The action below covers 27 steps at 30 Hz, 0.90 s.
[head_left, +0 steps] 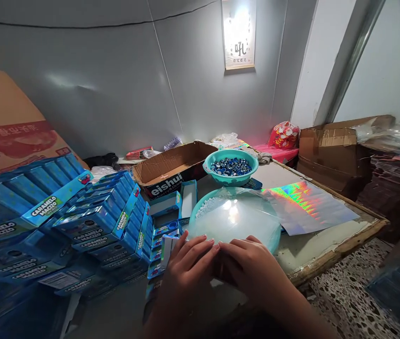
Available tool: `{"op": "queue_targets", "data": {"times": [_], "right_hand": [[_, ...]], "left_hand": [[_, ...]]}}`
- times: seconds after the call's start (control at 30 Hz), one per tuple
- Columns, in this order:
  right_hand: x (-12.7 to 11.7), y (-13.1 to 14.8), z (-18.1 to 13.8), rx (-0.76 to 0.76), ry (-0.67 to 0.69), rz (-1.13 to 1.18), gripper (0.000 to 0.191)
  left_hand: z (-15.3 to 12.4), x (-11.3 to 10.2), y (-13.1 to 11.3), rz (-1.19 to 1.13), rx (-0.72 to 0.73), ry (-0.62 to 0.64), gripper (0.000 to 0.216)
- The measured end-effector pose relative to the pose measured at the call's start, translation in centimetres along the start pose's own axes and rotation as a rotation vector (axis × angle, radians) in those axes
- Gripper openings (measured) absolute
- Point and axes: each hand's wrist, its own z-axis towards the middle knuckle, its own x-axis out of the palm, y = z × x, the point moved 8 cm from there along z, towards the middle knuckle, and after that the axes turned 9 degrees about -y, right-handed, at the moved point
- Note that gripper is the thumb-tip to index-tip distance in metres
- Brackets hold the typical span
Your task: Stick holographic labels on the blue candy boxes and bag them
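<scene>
My left hand (191, 273) and my right hand (247, 263) meet at the near rim of a teal basin, fingers bent and fingertips almost touching. Both look closed, but the thumbs and whatever lies beneath the fingers are hidden. Just beyond them, a clear plastic sheet (233, 219) covers much of the basin (276, 240). Small white round pieces (205, 209) show at its left side. Close to my left hand are several small blue printed boxes (156, 268), one with a pale inner flap (167, 249).
Stacked blue "Caramelo" boxes (97, 226) fill the left, before a large carton (9, 113). Behind stand an open cardboard tray (172, 172) and a teal colander (230, 179) of dark blue pieces. A holographic sheet (309, 207) lies right, near the table's wooden edge (348, 247).
</scene>
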Motion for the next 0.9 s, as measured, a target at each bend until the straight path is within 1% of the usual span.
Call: {"op": "queue_targets", "data": {"times": [0.13, 0.27, 0.43, 0.6, 0.73, 0.83, 0.9], "right_hand": [[-1.0, -0.4, -0.1, 0.035, -0.032, -0.021, 0.016], [-1.1, -0.1, -0.1, -0.011, -0.027, -0.031, 0.021], [-0.8, 0.4, -0.1, -0.079, -0.072, -0.026, 0.025], [-1.1, 0.5, -0.1, -0.071, -0.101, -0.01, 0.025], [-1.3, 0.7, 0.0, -0.068, -0.096, -0.004, 0.025], [-1.6, 0.7, -0.1, -0.062, -0.138, 0.015, 0.023], [-2.1, 0.6, -0.2, -0.049, -0.2, 0.042, 0.021]], "left_hand": [[-0.3, -0.2, 0.2, 0.061, 0.014, -0.006, 0.025], [-0.2, -0.2, 0.2, 0.033, 0.001, -0.01, 0.025], [-0.1, -0.2, 0.2, 0.01, -0.008, 0.008, 0.026], [-0.2, -0.7, -0.4, 0.001, 0.014, -0.03, 0.024], [-0.3, -0.9, -0.5, -0.023, -0.055, -0.09, 0.019], [-0.5, -0.9, -0.9, -0.022, -0.04, -0.099, 0.018], [-0.6, -1.1, -1.0, -0.025, -0.023, -0.111, 0.015]]}}
